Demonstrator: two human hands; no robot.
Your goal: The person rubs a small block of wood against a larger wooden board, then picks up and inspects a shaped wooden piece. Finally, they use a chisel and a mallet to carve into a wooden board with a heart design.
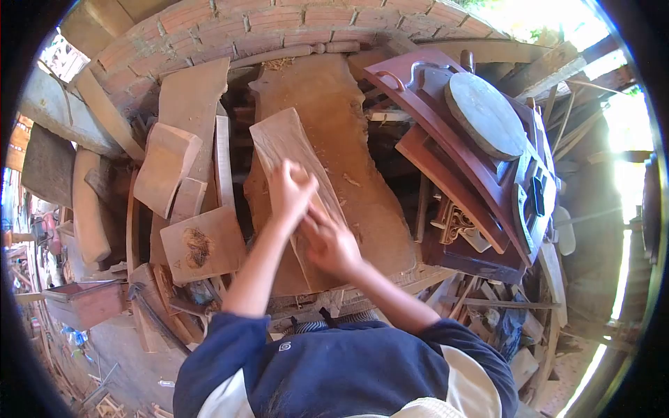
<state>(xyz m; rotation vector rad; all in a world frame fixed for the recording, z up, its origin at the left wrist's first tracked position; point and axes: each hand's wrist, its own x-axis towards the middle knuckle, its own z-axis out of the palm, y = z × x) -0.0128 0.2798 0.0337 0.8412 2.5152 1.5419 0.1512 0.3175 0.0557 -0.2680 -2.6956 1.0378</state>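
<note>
Entry: plank [282, 143] lying on the slab worktop [369, 195], far end toward 11 o'clock; left hand [289, 191], grip closed on its middle; right hand [331, 244] at its near end (grip unclear, blurred); surface plain, work seemingly early.

A long narrow pale wooden plank [286, 150] lies lengthwise on a broad brown wooden slab [362, 181]. Both hands rest on the plank, the left hand [289, 191] farther along and the right hand [331, 244] nearer the body. Left of the slab lies a square wooden board with a burnt mark [202, 245], with a thick wedge-shaped wooden block [164, 167] beyond it. Right of the slab, a round grey stone disc [484, 115] sits on a dark red curved furniture panel [446, 150]. A red brick wall [230, 28] stands behind everything.
</note>
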